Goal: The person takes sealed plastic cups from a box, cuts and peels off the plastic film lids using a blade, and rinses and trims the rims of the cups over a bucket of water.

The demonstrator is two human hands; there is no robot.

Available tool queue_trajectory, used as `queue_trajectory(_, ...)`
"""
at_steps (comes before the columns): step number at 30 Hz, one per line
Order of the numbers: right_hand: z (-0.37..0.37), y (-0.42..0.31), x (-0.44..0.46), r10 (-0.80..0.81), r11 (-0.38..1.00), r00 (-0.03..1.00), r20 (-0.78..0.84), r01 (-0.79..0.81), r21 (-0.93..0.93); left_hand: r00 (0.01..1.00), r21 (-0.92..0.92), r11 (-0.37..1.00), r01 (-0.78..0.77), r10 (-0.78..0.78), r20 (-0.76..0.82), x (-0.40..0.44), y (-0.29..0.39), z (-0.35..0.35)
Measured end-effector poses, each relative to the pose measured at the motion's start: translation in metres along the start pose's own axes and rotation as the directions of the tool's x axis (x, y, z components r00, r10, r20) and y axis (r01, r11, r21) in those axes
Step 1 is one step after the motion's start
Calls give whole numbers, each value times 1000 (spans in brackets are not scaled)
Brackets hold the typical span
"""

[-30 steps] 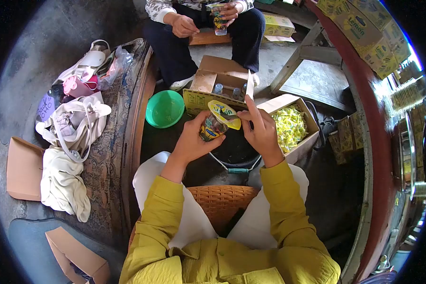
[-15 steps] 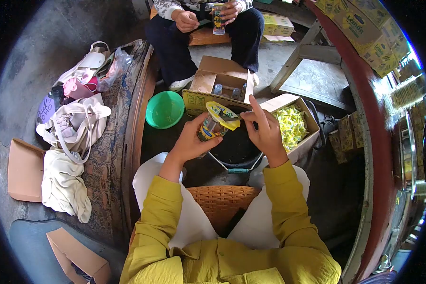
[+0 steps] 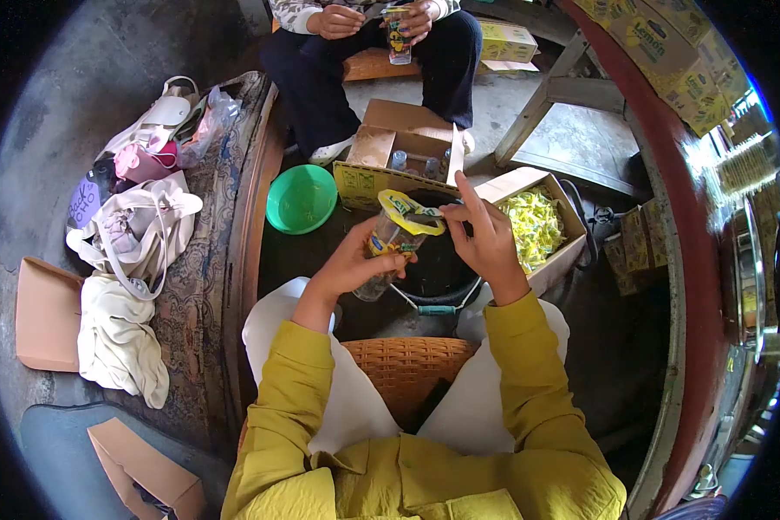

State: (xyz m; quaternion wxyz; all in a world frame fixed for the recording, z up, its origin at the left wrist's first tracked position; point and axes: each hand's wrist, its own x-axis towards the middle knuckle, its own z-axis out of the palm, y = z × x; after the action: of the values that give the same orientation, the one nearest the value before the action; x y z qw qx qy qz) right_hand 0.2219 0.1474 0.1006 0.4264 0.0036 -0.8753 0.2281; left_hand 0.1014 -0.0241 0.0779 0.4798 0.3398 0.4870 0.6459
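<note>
A clear printed plastic cup (image 3: 385,251) is tilted in my left hand (image 3: 348,263), whose fingers wrap round its side. Across its top lies a yellow printed lid film (image 3: 410,214), partly cut or torn at the rim. My right hand (image 3: 485,243) is at the film's right edge, with thumb and a finger pinched there and the index finger pointing up. Whether it holds a small tool or the film edge is too small to tell. Below the hands stands a black bucket (image 3: 433,277) with a handle.
A green basin (image 3: 302,199) is at the left. A cardboard box (image 3: 390,173) with cups stands ahead, and a box of yellow sachets (image 3: 530,232) at the right. Opposite, a seated person (image 3: 368,52) holds a similar cup. Bags (image 3: 139,217) lie on the left bench.
The cup has tilted, and more of its clear lower part shows under my left hand. The lid film now looks more open. The other person's hands have shifted slightly.
</note>
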Motion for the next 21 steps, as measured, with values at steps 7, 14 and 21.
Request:
queue_trajectory(7,-1,0,0,4,999,1000,-28,-2,54,993,-81,994,78,-70,99,4,2,2)
queue_trajectory(14,-8,-1,2,39,999,999,16,-40,36,976,-228,967,115,-67,208,10,-9,-3)
queue_trajectory(21,-15,8,6,-40,999,999,-15,40,-31,990,179,974,-137,142,-16,15,-2,-5)
